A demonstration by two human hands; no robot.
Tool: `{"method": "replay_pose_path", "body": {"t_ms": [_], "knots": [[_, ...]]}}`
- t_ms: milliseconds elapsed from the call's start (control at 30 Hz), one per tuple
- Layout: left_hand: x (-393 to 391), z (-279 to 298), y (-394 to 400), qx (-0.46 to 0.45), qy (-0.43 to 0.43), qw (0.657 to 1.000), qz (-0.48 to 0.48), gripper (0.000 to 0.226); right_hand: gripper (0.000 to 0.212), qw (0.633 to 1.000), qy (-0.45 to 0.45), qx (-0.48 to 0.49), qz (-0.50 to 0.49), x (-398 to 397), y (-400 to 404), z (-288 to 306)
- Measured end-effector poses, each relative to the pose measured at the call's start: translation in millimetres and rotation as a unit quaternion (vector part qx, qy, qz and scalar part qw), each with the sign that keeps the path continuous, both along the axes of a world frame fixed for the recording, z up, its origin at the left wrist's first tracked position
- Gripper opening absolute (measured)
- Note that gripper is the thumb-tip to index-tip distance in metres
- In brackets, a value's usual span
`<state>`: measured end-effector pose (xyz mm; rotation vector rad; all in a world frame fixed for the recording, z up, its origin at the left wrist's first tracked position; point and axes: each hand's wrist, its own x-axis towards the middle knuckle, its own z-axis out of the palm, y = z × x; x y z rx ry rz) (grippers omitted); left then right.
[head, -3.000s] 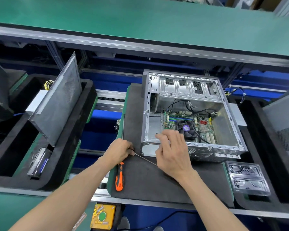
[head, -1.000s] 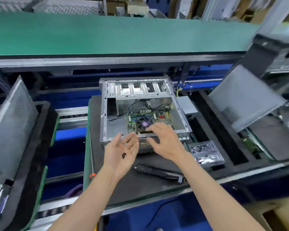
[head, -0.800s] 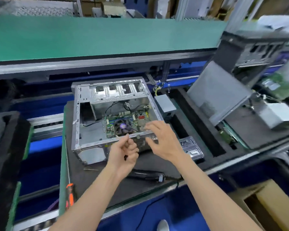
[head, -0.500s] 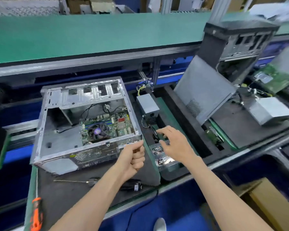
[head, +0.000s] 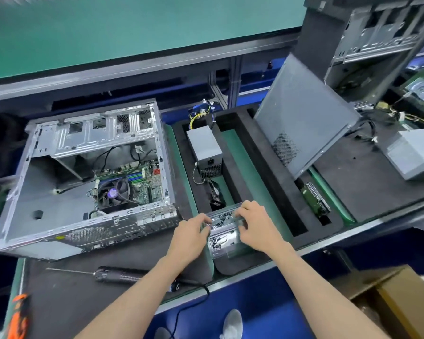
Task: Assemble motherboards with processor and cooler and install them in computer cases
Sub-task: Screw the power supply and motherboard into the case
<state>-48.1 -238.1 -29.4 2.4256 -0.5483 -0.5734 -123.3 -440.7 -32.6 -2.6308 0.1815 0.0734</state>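
Head view: we have the board [head: 142, 182] with its cooler [head: 113, 193] already seated in the open case [head: 88, 223]; fixing it down and closing up look left to do. Our left hand [head: 191, 237] and right hand [head: 257, 226] are both at the clear screw tray [head: 224, 234], just right of the case. Fingers curl over its compartments, but we cannot tell whether either pinches a screw. The driver [head: 123, 275] lies idle below.
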Motion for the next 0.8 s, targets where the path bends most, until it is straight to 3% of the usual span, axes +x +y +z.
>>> {"method": "replay_pose_path", "body": {"t_ms": [333,800], "knots": [[20,-6,-34,0.092,-0.049,0.988,-0.118,0.019,0.024,0.998,0.012,0.056,-0.023,-1,-1,-17],[36,-4,-55,0.116,-0.061,0.971,-0.201,0.021,0.027,0.994,0.037,0.076,-0.073,2,-7,-20]]}}
